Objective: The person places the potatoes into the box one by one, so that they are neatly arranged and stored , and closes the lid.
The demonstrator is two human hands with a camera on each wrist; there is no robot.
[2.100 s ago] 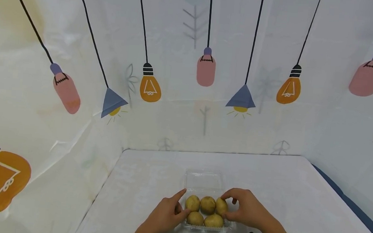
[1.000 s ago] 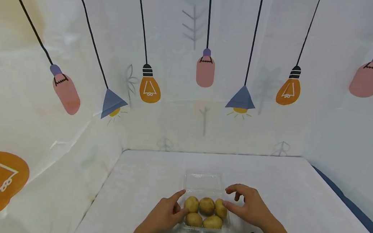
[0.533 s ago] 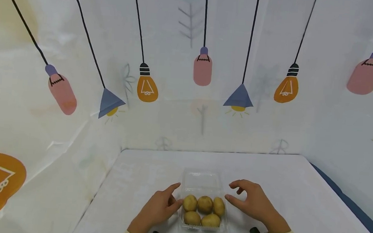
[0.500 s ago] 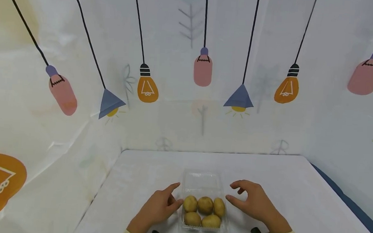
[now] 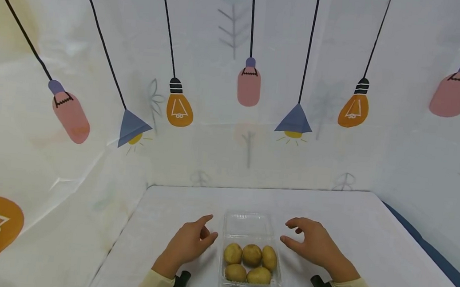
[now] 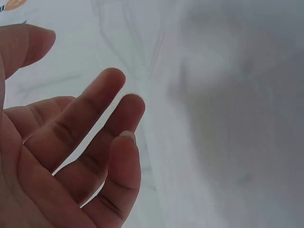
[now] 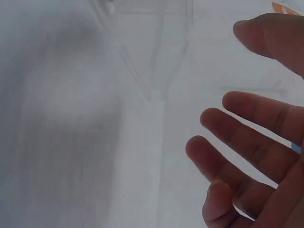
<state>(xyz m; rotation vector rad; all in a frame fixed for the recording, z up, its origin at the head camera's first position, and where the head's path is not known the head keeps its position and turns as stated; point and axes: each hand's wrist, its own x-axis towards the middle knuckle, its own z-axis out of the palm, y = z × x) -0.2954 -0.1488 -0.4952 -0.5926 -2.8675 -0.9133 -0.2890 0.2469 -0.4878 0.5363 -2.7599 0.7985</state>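
Note:
A clear plastic clamshell box (image 5: 247,237) lies on the white table with its lid folded back, away from the person. Several potatoes (image 5: 252,255) fill its base in two rows, the upright oval one (image 5: 269,258) at the far right. To the left of the box hovers my left hand (image 5: 187,243), fingers loosely bent and holding nothing. My right hand (image 5: 314,243) is to the right of the box, apart from it, with thumb and fingers spread. Both wrist views show relaxed fingers: the left hand's fingers (image 6: 102,92) and the right hand's fingers (image 7: 218,118) touch nothing.
White table surface (image 5: 186,198) surrounds the box on all sides. Behind the table hangs a white curtain (image 5: 213,151) printed with lamps and bulbs. A black wrist camera (image 5: 321,285) sits under the right wrist, another black wrist camera (image 5: 182,280) under the left.
The right hand has let go of the right-hand potato and drawn back to the right. The left hand has moved left, off the box's edge. The potatoes stay in the box.

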